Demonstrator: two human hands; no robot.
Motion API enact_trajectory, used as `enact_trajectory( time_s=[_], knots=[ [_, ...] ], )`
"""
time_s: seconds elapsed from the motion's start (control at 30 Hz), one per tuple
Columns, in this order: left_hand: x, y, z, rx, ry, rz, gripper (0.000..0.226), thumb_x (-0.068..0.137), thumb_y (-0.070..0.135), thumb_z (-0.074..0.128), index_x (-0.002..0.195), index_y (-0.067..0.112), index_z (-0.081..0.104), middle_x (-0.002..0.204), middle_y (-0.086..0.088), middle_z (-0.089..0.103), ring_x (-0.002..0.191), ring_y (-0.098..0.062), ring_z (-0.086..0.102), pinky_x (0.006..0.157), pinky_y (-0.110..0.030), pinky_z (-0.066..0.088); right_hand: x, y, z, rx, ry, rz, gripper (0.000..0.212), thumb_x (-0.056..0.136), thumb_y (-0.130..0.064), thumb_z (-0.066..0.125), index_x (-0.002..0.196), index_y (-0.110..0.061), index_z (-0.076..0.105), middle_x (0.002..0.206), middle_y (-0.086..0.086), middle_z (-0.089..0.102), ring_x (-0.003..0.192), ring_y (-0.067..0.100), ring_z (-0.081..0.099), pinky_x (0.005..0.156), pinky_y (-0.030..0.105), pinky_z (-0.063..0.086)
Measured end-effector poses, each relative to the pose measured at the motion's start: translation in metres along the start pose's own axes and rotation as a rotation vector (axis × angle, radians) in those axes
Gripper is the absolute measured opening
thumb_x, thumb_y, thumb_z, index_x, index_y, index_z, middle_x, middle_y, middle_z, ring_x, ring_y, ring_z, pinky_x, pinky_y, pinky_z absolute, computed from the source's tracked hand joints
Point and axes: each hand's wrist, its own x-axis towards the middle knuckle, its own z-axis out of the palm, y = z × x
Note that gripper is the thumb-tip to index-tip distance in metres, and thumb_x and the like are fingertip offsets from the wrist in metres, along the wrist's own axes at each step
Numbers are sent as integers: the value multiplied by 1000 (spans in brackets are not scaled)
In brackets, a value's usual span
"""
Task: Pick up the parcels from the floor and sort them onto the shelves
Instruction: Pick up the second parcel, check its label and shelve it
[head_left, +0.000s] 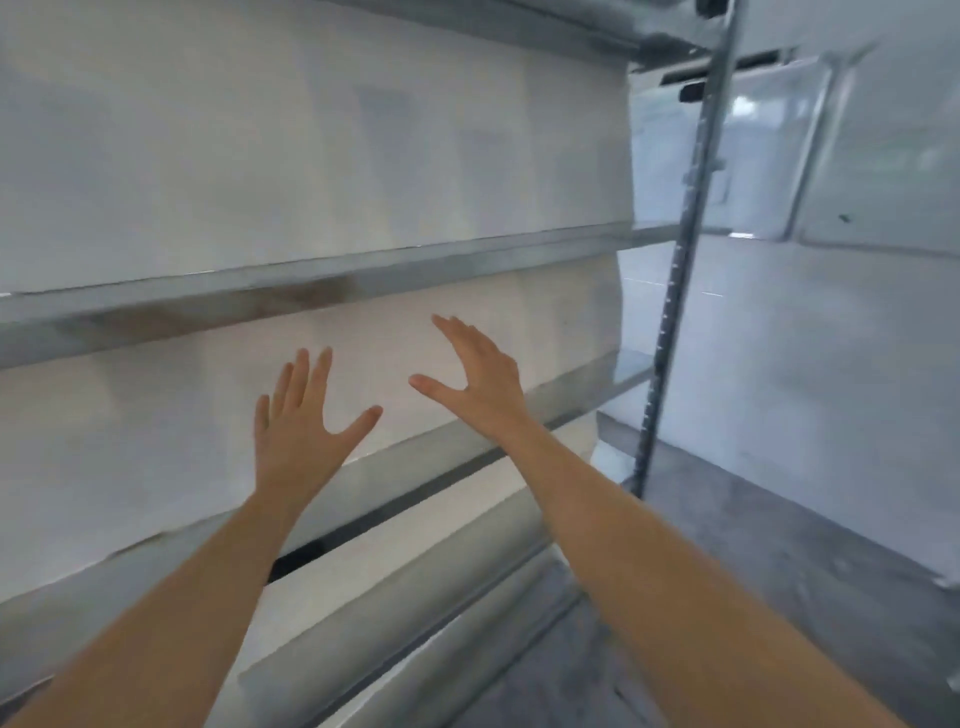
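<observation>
1. While both arms reach forward, the left hand (298, 426) is spread flat, fingers up, thumb out to the right, with nothing in it.
2. Right hand (480, 379): spread flat, fingers angled up and left, thumb toward the left hand; it has hold of nothing. The two palms face the goods and stand near each other without touching.
3. Parcels (156, 441): pale, blurred packs standing in a row along the middle shelf (441, 457), filling it from its left end nearly to its right end. The row's long axis follows the shelf's front edge, which runs up to the right. Single packs cannot be told apart; whether the hands touch them cannot be told.
4. Upper shelf (311, 291): metal front edge running across, carrying a second row of pale packs (260, 156) laid along the same axis.
5. Upright post (675, 291): perforated metal, at the right end of the shelves.
6. Floor (753, 545): grey, at lower right.
</observation>
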Motion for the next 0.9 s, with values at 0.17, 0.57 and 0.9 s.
enact_trajectory(
  time_s=[0.17,0.57,0.9],
  knots=[
    [48,112,103,-118,-113,185,86,82,67,44,151,26,15,162,-4,6,149,-23,5,118,-48,4,-11,129,-100,-157,154,191,76,83,-62,52,148,-35,25,160,-4,25,148,19,21,118,51,18],
    [138,373,289,-325,-297,503,84,83,61,48,152,29,11,162,-2,0,149,-22,0,118,-49,4,-90,347,-312,-450,462,575,71,87,-54,54,149,-33,25,160,-3,24,148,17,18,118,43,14],
    [212,532,448,-466,-420,728,75,88,59,42,151,29,17,162,2,5,149,-17,0,119,-44,1,-108,481,-387,-613,575,872,81,80,-61,54,149,-35,22,161,-1,20,149,19,15,119,49,15]
  ],
)
